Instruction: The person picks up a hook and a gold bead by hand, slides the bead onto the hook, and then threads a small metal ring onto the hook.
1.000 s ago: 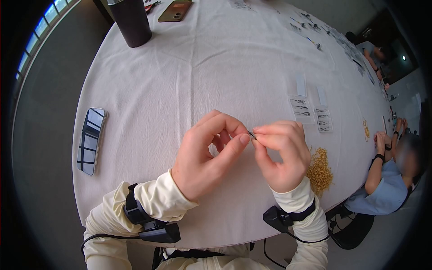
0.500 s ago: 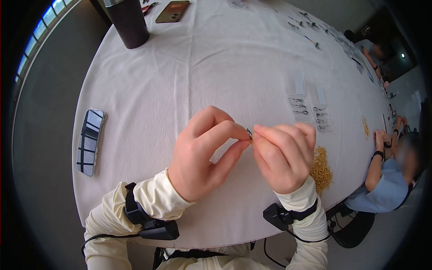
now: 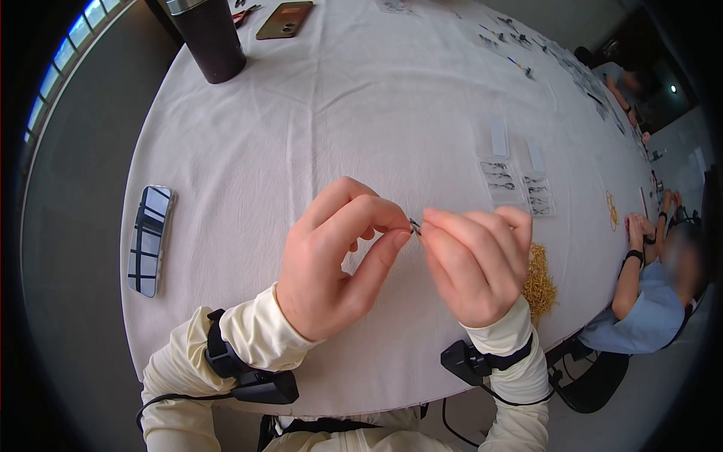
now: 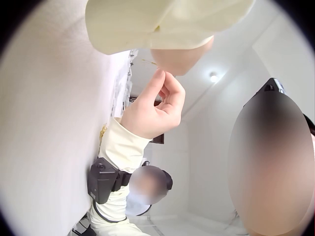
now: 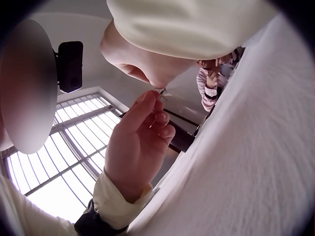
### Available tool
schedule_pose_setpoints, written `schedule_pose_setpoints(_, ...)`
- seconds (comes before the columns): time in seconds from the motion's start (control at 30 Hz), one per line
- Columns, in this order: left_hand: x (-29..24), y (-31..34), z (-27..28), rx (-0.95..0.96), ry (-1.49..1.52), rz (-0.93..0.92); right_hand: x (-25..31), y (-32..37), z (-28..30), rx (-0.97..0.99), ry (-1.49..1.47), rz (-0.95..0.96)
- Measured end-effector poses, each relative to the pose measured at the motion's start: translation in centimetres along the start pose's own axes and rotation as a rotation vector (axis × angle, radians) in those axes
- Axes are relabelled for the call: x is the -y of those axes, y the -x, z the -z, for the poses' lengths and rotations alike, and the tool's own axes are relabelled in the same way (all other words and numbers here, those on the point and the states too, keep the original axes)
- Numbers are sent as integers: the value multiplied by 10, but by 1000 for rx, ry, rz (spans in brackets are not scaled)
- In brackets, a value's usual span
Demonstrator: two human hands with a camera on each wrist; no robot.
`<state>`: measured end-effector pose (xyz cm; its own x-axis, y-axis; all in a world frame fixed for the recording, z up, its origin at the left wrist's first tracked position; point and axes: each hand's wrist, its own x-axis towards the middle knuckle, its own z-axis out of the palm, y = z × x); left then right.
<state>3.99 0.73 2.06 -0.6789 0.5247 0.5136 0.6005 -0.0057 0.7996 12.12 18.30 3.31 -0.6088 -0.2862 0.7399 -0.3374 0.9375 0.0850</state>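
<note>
Above the cloth, my left hand pinches a small dark metal piece between thumb and forefinger. My right hand meets it from the other side, its thumb and forefinger pinched together at the piece and the other fingers curled in. In the left wrist view the right hand shows this fingertip pinch, and a thin yellowish sliver appears beside the fingertips. The right wrist view has the left hand with its fingertips raised to the piece. Fingers hide most of it.
A pile of tiny gold-coloured pieces lies right of my right hand. Behind it are clear boxes of small dark metal parts. A phone lies at left; a dark tumbler and another phone stand farther back. People sit at right.
My right hand has turned, its fingers closing in and its knuckles rising. The left hand has shifted slightly left, and more of the dark piece shows between the fingertips.
</note>
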Motion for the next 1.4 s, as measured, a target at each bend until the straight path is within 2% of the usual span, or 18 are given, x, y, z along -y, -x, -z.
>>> schedule_pose_setpoints(0.27,1,1,1,19,143,189,0,0,-2,-8,-3,14)
schedule_pose_setpoints(0.4,-1,0,2,24,131,193,0,0,-2,-6,19,36)
schedule_pose_setpoints(0.6,-1,1,0,30,27,58,0,0,-2,-7,33,38)
schedule_pose_setpoints(0.67,0,0,-1,12,-62,-52,-1,1,-2,-8,31,32)
schedule_pose_setpoints(0.87,3,-2,-1,-15,-213,-214,-2,1,3,3,0,12)
schedule_pose_setpoints(1.23,7,-2,-2,-86,-269,-228,2,2,-5,42,-376,-174)
schedule_pose_setpoints(1.4,11,-4,1,-107,-322,-262,12,3,-5,94,-543,-367)
